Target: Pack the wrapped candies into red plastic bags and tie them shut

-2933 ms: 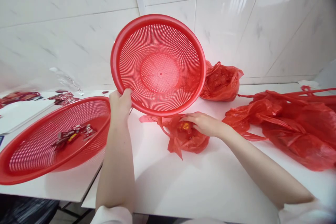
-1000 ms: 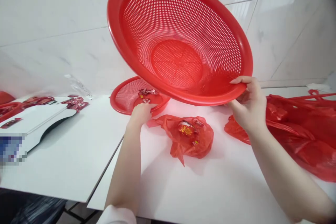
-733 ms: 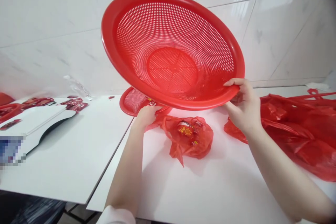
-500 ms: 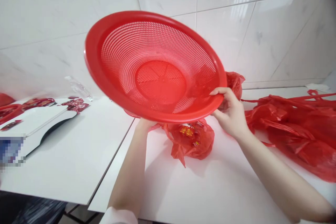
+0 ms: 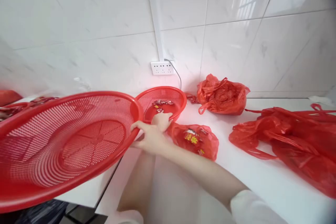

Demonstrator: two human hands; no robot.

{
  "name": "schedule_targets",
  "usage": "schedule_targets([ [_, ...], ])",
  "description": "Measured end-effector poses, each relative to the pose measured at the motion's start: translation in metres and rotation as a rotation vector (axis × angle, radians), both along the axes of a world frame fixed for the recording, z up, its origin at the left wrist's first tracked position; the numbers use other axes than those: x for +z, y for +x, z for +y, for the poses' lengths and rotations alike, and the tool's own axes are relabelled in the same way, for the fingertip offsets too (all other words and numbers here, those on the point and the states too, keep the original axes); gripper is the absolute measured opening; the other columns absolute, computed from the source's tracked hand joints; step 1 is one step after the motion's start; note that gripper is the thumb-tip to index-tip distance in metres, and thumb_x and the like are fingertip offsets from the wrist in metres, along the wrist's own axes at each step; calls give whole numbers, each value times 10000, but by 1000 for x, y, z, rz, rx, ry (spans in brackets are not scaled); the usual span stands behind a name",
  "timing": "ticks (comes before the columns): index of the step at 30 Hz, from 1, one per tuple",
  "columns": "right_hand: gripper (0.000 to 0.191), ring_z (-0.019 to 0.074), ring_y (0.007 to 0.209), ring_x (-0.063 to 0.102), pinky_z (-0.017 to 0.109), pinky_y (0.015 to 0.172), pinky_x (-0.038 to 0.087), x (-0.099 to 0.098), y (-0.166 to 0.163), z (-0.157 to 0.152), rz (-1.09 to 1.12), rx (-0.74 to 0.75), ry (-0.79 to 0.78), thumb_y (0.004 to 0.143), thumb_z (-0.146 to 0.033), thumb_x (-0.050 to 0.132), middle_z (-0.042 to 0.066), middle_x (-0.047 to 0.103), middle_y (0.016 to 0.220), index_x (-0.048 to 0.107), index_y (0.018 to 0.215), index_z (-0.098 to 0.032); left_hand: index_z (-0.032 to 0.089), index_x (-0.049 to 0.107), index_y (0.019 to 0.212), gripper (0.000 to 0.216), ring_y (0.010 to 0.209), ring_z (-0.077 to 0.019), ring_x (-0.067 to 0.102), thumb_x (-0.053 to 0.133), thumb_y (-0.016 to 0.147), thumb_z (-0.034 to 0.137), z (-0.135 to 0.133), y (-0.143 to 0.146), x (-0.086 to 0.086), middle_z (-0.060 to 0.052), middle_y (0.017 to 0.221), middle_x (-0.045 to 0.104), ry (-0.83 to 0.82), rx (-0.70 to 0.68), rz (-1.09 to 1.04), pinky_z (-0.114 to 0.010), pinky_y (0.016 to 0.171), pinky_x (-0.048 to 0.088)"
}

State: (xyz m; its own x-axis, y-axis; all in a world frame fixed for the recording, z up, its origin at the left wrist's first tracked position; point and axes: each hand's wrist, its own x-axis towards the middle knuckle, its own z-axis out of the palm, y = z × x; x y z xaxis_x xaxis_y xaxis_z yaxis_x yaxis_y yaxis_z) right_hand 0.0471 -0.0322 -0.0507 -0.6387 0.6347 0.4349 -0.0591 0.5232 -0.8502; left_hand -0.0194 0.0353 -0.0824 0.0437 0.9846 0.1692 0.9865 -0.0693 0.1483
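Note:
My right hand (image 5: 148,136) grips the rim of a large red plastic colander (image 5: 99,138) at its right side, thumb inside and fingers under the rim. The colander holds nothing and is tilted toward me on the left. My right forearm crosses over my left one. Behind it, my left hand (image 5: 161,120) is closed over the near rim of a smaller red basket (image 5: 181,103), its fingers partly hidden. Several small wrapped snack packets (image 5: 162,103) lie in that basket. Beside my left hand sits a thin red plastic bag (image 5: 210,141) with yellow-lettered packets inside.
A bunched red bag (image 5: 223,96) stands against the tiled wall. More red bags (image 5: 288,140) spread over the white table (image 5: 189,189) at right. A socket strip (image 5: 162,68) with a grey cable is on the wall. Far left, packets (image 5: 42,100) show past the colander.
The large colander has swung down and left in my right hand, from the middle of the view. The smaller basket with packets, the wall socket and my left hand have come into sight.

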Motion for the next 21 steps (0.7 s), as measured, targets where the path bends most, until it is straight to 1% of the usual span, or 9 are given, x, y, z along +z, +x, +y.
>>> schedule_targets([
  [2,303,139,752,646,246,727,476,-11,-31,-5,-56,39,-64,710,-249,729,-56,648,798,571,969,-260,229,685,986,202,832,-243,654,526,866,266,-1,1,2,-87,855,705,-1,-20,66,-334,747,445],
  [6,355,145,733,616,240,701,454,-27,-74,-12,-132,-4,-88,654,-245,772,-54,622,739,580,952,-253,234,671,969,193,809,-229,660,499,883,259,-3,1,3,-83,880,714,-8,-50,126,-317,714,439],
  [12,354,132,704,593,218,646,452,-32,-100,-14,-152,8,-186,626,-228,778,-53,602,731,572,914,-237,243,666,954,160,794,-221,668,533,865,247,-3,-2,4,-70,859,715,-22,-55,150,-298,686,436],
  [15,370,154,753,618,239,668,484,-32,-106,-11,-219,22,-213,651,-200,747,-29,625,777,590,983,-232,242,673,944,174,789,-227,670,518,865,229,-3,-3,4,-76,842,712,-27,-47,150,-303,682,436],
  [17,528,192,872,644,278,730,512,-31,-109,-7,-260,74,-204,680,-191,722,22,662,901,556,1180,-222,244,676,970,196,802,-238,671,504,876,247,-3,-4,4,-87,850,712,-32,-36,149,-312,695,441],
  [18,667,215,960,643,305,775,521,-31,-109,-6,-272,114,-196,688,-198,721,63,664,1024,482,1310,-215,244,677,985,204,816,-243,671,503,880,267,-2,-4,3,-93,861,713,-35,-31,147,-316,706,445],
  [19,824,241,1058,624,338,829,522,-30,-108,-5,-281,158,-188,689,-214,729,112,623,1186,362,1426,-209,243,677,998,212,831,-248,671,505,883,287,-2,-4,3,-98,872,714,-39,-26,144,-321,720,448],
  [20,968,268,1154,587,374,886,512,-29,-106,-5,-288,200,-180,686,-239,743,161,519,1354,224,1502,-210,239,677,1010,221,845,-253,672,508,884,304,-1,-3,2,-105,880,715,-44,-20,141,-326,733,452],
  [21,1067,296,1234,537,413,941,490,-28,-101,-7,-296,230,-171,686,-267,751,196,367,1486,108,1535,-217,232,678,1020,232,857,-260,672,508,885,316,0,-2,2,-113,885,715,-48,-14,137,-333,745,455],
])
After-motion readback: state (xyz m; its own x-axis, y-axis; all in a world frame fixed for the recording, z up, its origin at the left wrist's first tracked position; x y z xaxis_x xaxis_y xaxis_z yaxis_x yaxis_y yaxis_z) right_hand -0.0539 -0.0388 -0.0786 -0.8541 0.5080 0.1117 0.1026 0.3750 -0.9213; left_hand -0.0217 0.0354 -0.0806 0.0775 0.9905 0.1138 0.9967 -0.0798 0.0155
